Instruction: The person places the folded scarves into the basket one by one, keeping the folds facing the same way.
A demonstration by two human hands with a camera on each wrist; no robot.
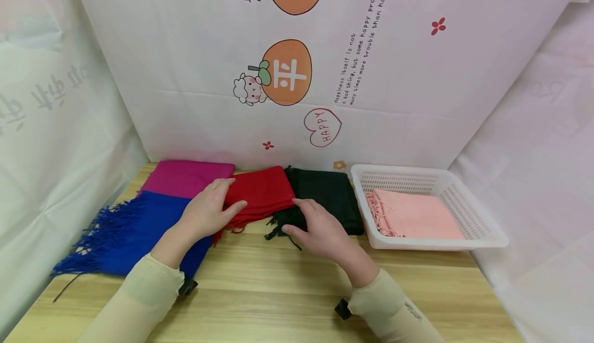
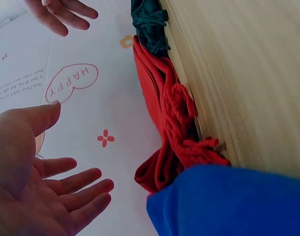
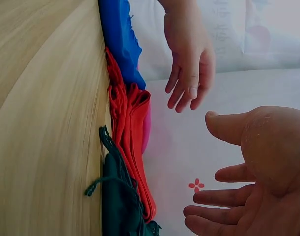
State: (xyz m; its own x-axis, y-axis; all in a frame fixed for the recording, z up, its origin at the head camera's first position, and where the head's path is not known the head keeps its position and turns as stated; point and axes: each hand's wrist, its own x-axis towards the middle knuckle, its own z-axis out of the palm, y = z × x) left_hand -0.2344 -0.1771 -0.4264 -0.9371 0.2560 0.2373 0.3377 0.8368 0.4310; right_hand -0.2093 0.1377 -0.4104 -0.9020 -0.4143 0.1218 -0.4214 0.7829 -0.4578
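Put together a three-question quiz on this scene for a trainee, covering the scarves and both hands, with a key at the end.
1. Multiple choice: which one lies in the white plastic basket? (a) magenta scarf (b) pink scarf (c) blue scarf

2. True or false: the left hand and the right hand are both holding nothing.

3. Fill in the blank: in the head view, the dark green scarf lies to the ____ of the red scarf.

Key: 1. b; 2. true; 3. right

Matt red cloth (image 1: pixel 260 193), rough-fringed blue cloth (image 1: pixel 144 229), smooth wood-grained tabletop (image 1: pixel 274 281), perforated plastic basket (image 1: pixel 431 243)
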